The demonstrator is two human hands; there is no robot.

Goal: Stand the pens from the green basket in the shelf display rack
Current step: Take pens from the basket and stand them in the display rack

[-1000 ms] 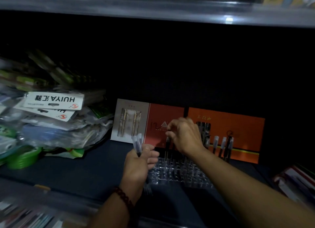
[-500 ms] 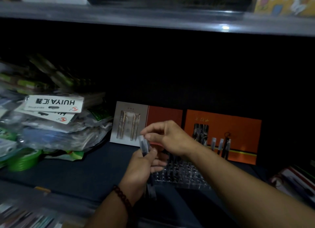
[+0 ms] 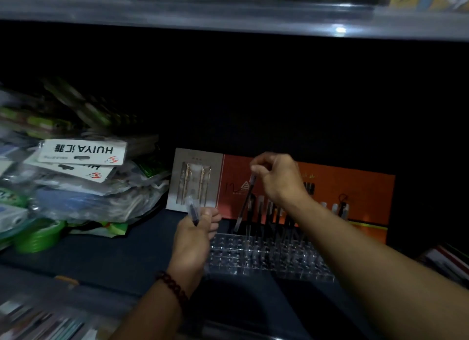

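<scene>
Right hand [image 3: 276, 177] pinches one black pen [image 3: 245, 205] by its cap, long axis slanting from 1 to 7 o'clock, tip just above the clear display rack [image 3: 266, 257] at its 6 o'clock. Left hand [image 3: 195, 235] grips the spare pens [image 3: 191, 209], the rack at its 3 o'clock.

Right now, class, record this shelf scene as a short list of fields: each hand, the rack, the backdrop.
Clear rack: standing pens along the back, front rows hold none
Left hand: grips a few spare pens
Right hand: fingers pinch one pen by its top, tilted, tip above the rack
Backdrop: orange display card
</scene>
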